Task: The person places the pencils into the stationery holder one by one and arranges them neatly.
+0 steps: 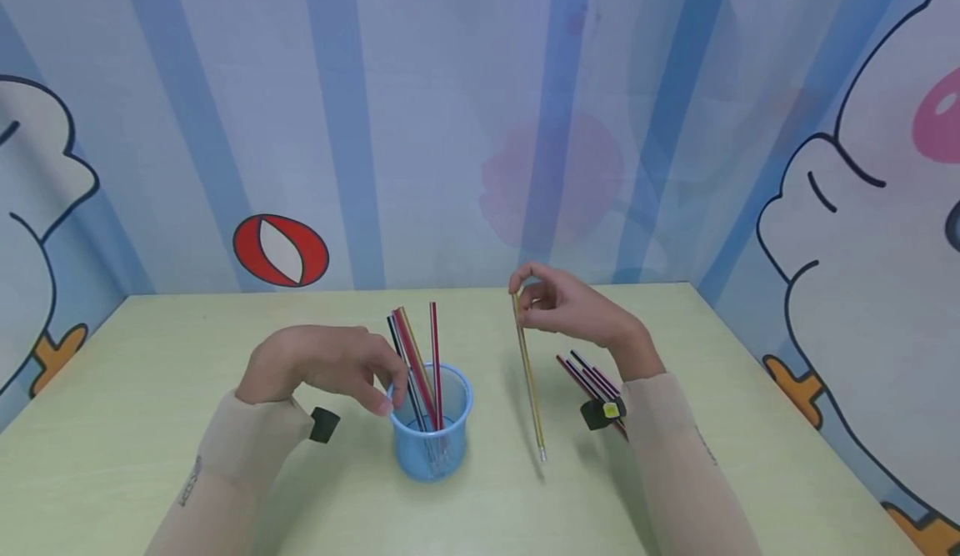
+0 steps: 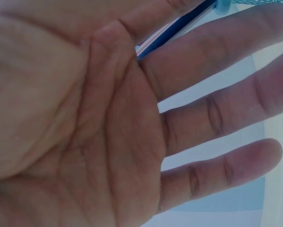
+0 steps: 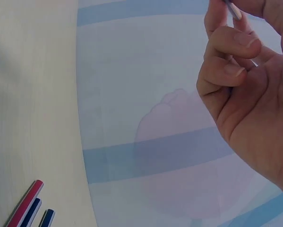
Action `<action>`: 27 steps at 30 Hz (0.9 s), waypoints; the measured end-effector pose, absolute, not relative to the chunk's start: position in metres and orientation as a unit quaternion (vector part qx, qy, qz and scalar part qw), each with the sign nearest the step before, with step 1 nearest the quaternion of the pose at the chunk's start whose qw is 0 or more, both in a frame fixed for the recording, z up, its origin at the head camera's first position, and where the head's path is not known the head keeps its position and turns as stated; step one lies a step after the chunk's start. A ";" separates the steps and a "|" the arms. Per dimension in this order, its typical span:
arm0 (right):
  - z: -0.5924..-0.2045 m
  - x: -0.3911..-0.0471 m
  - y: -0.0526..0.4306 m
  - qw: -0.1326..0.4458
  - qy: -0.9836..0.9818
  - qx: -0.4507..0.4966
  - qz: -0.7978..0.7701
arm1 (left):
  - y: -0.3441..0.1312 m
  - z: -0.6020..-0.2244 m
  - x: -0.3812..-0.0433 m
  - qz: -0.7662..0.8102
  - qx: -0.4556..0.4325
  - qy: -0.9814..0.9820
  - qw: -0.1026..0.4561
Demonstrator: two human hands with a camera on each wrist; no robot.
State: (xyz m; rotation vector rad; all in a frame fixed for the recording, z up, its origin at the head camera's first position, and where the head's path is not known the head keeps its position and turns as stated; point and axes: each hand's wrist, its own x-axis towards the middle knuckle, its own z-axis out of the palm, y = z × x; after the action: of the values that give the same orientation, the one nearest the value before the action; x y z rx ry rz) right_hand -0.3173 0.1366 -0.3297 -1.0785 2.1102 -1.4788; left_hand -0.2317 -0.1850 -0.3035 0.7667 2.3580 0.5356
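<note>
My right hand (image 1: 570,302) pinches a gold pencil (image 1: 529,377) near its upper end. The pencil hangs steeply, its pale lower tip close above the table. Its upper end barely shows between the fingers in the right wrist view. My left hand (image 1: 330,364) is at the near-left rim of a light blue plastic cup (image 1: 431,460), thumb and index finger seeming to pinch the rim. Its other fingers (image 2: 217,116) are spread in the left wrist view. Red, dark and gold pencils (image 1: 416,356) lean upright in the cup; their lower parts show through its wall.
Several red and dark pencils (image 1: 588,373) lie on the pale table (image 1: 337,506) under my right wrist, partly covered by the black wrist camera (image 1: 597,414). Behind the table's far edge hangs a striped blue backdrop (image 1: 450,122) with cartoon figures.
</note>
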 end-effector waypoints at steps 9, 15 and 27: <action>-0.323 -0.316 0.139 0.143 0.702 -0.403 -0.569 | -0.184 -0.303 -0.231 0.194 0.287 0.891 0.294; -0.319 -0.312 0.139 0.114 0.679 -0.399 -0.606 | -0.185 -0.304 -0.231 0.193 0.287 0.892 0.293; -0.313 -0.308 0.137 0.038 0.652 -0.346 -0.673 | -0.185 -0.303 -0.230 0.193 0.285 0.892 0.293</action>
State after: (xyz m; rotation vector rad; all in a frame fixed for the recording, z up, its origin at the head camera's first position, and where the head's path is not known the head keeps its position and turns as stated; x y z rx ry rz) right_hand -0.3076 0.1371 -0.3133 -1.0621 2.0010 -2.0642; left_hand -0.2303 -0.1848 -0.3035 0.7593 2.3771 0.5137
